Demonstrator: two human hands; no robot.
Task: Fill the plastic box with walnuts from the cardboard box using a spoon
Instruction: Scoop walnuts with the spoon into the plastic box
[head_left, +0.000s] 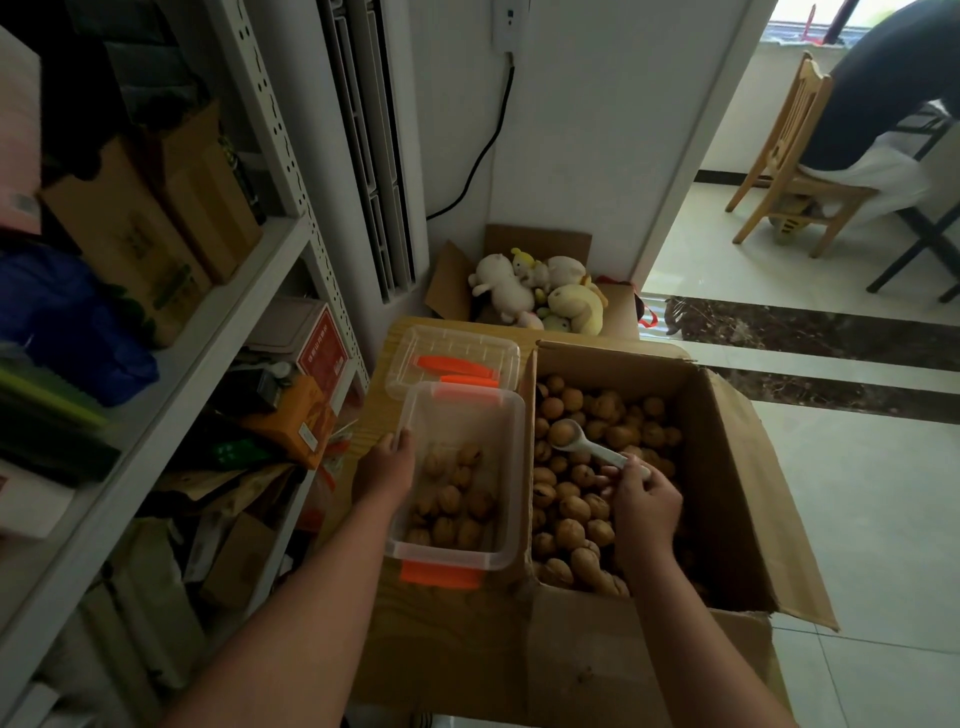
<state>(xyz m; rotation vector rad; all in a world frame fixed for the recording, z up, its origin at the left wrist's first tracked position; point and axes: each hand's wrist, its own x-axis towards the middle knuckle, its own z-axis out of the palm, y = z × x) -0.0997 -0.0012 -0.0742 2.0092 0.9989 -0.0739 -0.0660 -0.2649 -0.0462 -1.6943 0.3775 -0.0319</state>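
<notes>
Left grip (387, 465) — holds plastic box (515, 467) rim.

A pale wood-grain surface (383, 366) carries the clear plastic box (519, 467) and, just behind it, a clear lid (457, 345), with the open cardboard box (727, 493) alongside at the right.

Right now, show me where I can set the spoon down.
Bare wooden top on the near side of the plastic box, bordered right by the cardboard box. A thin strip left of the lid. Crowded: walnuts fill the cardboard box; the lid takes the back.
</notes>
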